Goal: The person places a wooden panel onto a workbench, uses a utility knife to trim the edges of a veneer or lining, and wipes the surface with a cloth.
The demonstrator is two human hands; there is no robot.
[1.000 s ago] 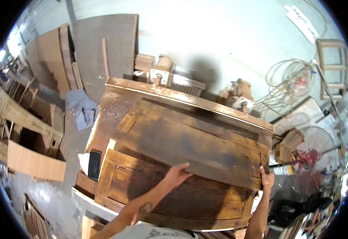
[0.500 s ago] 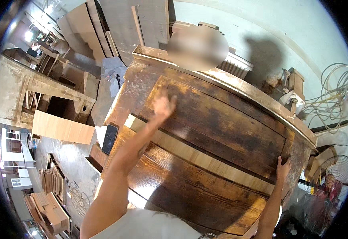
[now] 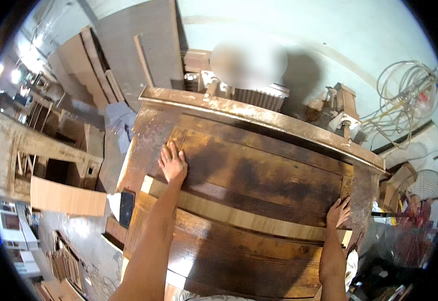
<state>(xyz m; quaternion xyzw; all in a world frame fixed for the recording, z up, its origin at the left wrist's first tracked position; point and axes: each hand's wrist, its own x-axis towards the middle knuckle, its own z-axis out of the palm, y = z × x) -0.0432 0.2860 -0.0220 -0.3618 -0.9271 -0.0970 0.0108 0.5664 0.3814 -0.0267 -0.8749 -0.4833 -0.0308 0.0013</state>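
Observation:
A dark-stained wooden frame panel (image 3: 264,165), blotched brown and amber, lies flat on the workbench below its raised back rail. My left hand (image 3: 173,163) is spread on its left end, fingers apart and pointing away from me. At the right end, my right hand (image 3: 338,213) rests with fingers stretched out over the panel's edge. Neither hand is wrapped around anything. Along the panel's near side runs a pale unstained wood strip (image 3: 239,215). Closer to me is a second glossy stained panel (image 3: 249,261), crossed by shadow; my left forearm passes over both.
The bench's worn back rail (image 3: 259,113) stands up along the far side. A black phone (image 3: 126,208) lies by the left edge. Metal cylinders with rods (image 3: 346,108) sit behind the rail. At right are coiled hoses (image 3: 404,95) and a fan (image 3: 427,188).
My left hand, raised and blurred over the panel before, has come down flat on its left end. The right hand stays at the right end. The whole view has shifted.

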